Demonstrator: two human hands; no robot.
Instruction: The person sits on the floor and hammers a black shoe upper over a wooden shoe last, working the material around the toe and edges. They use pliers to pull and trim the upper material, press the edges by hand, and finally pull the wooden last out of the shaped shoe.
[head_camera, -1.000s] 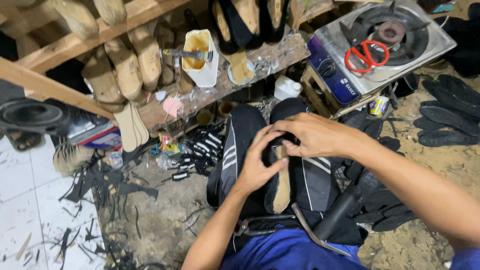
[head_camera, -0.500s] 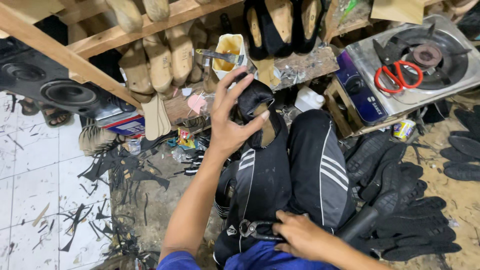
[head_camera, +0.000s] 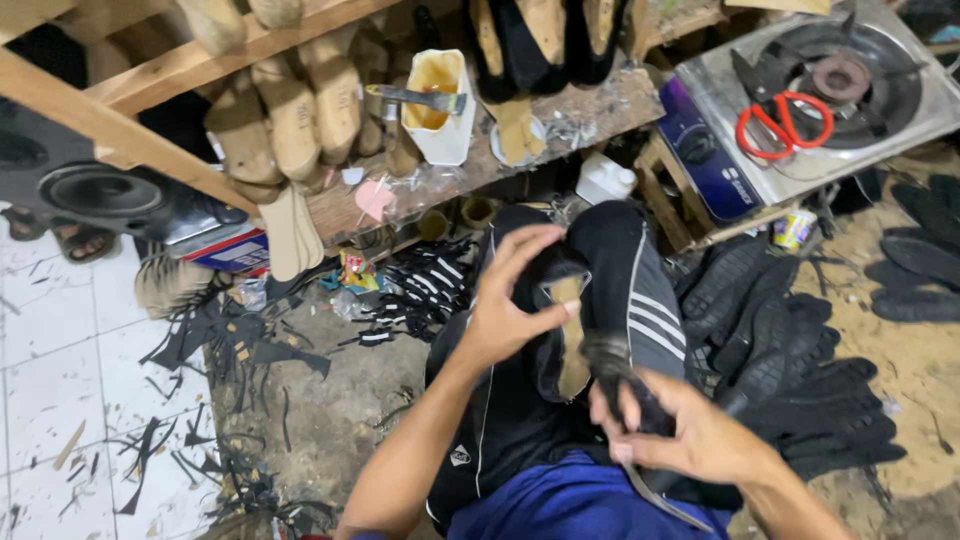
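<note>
A black shoe (head_camera: 568, 345) with a tan insole lies over my lap, sole side turned away. My left hand (head_camera: 508, 305) grips its toe half from the left, fingers spread across the upper. My right hand (head_camera: 690, 435) wraps around the shoe's heel end, just above my blue shirt. My legs in black trousers with white stripes (head_camera: 650, 290) stretch out beneath both hands.
A wooden bench (head_camera: 560, 130) ahead holds a white glue pot with a brush (head_camera: 438, 105) and wooden shoe lasts (head_camera: 300, 110). A gas stove (head_camera: 800, 110) carries red scissors (head_camera: 785, 125). Black soles (head_camera: 790, 350) pile up at the right. Black scraps (head_camera: 250, 340) litter the floor left.
My left hand, raised toward the bench with the shoe half a second ago, has come back down to my lap. My right hand has moved up and taken the shoe's heel end.
</note>
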